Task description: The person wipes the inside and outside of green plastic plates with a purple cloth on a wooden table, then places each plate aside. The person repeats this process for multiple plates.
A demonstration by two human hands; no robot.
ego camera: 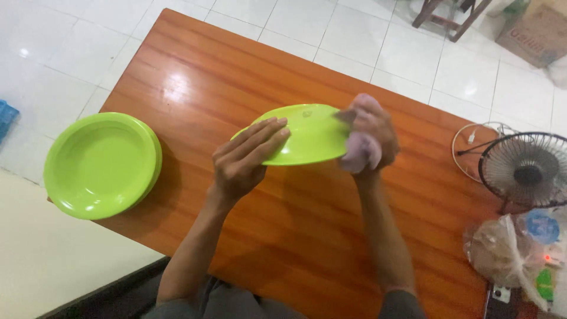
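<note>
Glossy lime-green plastic plate [307,137], soft matt pale-purple cloth [360,150], polished reddish wood counter [307,236] with sheen, shiny white floor tiles [354,41], wire-metal fan grille [525,169].

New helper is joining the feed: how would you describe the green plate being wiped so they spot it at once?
Start at the orange wooden table. Above its middle, the left hand grips a lime green plate, tilted, while the right hand presses a pale purple cloth to its rim. Unlike the stacked green plates at the table's left edge, it is held off the tabletop.
</note>
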